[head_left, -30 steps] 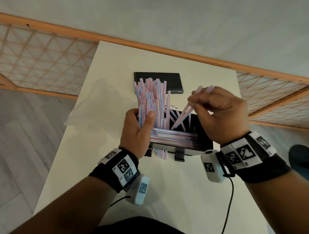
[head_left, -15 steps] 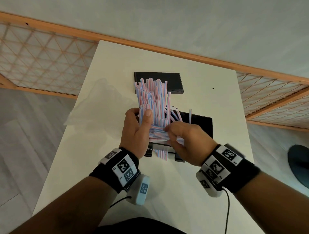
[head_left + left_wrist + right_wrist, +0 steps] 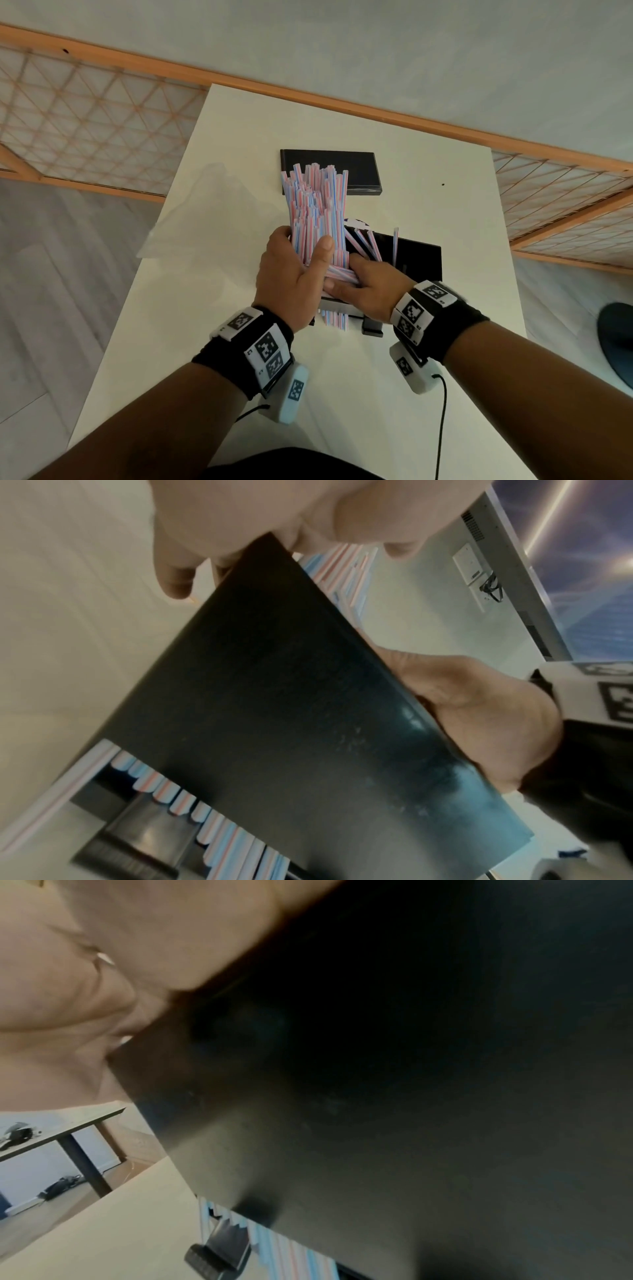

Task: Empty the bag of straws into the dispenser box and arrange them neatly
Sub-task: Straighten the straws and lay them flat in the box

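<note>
Lying crumpled at the left of the desk is the clear bag. The left hand is gripping the upright straws in the dispenser box, while the right hand's grip is pinching flat-lying straws beside them.

The black plastic dispenser box has a smooth, faintly glossy wall. In it, pink-and-blue striped straws look matt, papery. Beneath it, the cream table is smooth, matt.

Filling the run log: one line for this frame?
left hand: grips upright straw bundle | right hand: on flat straws in dispenser box | lid: off, behind | stage: arranging
</note>
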The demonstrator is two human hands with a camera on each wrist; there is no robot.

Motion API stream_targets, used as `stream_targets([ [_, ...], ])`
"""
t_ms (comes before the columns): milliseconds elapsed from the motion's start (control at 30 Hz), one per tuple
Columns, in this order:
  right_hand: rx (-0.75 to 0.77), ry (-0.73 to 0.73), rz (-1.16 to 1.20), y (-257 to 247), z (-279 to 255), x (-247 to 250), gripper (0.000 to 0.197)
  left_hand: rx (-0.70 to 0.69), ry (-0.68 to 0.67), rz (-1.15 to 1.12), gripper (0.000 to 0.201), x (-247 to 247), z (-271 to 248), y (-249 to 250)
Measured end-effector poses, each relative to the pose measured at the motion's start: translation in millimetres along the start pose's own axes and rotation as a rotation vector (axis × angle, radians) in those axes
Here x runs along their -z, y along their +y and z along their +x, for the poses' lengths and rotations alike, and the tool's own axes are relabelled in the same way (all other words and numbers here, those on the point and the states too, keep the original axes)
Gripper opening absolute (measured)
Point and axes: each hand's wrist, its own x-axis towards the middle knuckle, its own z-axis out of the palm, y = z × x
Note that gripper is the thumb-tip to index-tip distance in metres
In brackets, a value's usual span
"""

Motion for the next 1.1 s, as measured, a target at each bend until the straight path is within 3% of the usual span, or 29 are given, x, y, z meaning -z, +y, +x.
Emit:
stream_targets([
  [167, 0.002, 0.035, 0.094, 4.0, 6.2, 1.3, 0.026, 0.034, -0.011, 0.047, 0.085, -1.1, -0.6, -0.8],
  [333, -0.011, -0.083, 0.21, 3.9, 10.2, 4.1, 0.009, 0.032, -0.004, 0.014, 0.082, -2.0, -1.0, -0.8],
  [433, 0.003, -0.092, 0.236, 0.6, 12.8, 7.3, 0.015, 0.029, -0.005, -0.006, 0.077, -1.9, -1.2, -0.6],
  [500, 0.021, -0.1, 0.247, -2.6, 12.2, 8.3, 0.004, 0.027, -0.012, -0.027, 0.081, -1.0, -1.4, -0.3],
  [633, 0.16, -0.003, 0.262, -8.8, 12.3, 5.4, 0.06, 0.0, -0.02, -0.097, 0.086, -0.3, -2.4, -0.2],
  [733, 0.17, 0.064, 0.248, -5.8, 15.1, 0.5, 0.073, -0.001, -0.024, -0.171, 0.094, 2.4, -2.9, 0.3],
  [833, 0.183, 0.104, 0.305, -5.6, 15.1, 3.0, 0.07, 0.005, -0.007, -0.206, 0.112, 9.0, -2.3, 4.4],
  [900, 0.188, 0.115, 0.33, -7.3, 11.9, 6.2, 0.065, -0.012, 0.045, -0.22, 0.113, 11.6, -0.7, 5.5],
  [1033, 0.127, 0.052, 0.252, -2.6, 3.9, 8.7, 0.04, -0.07, 0.181, -0.319, 0.092, 18.4, 3.9, 15.2],
  [1100, 0.083, 0.038, 0.104, 1.1, 1.8, 9.9, 0.041, -0.114, 0.235, -0.297, 0.081, 23.9, 6.9, 22.9],
])
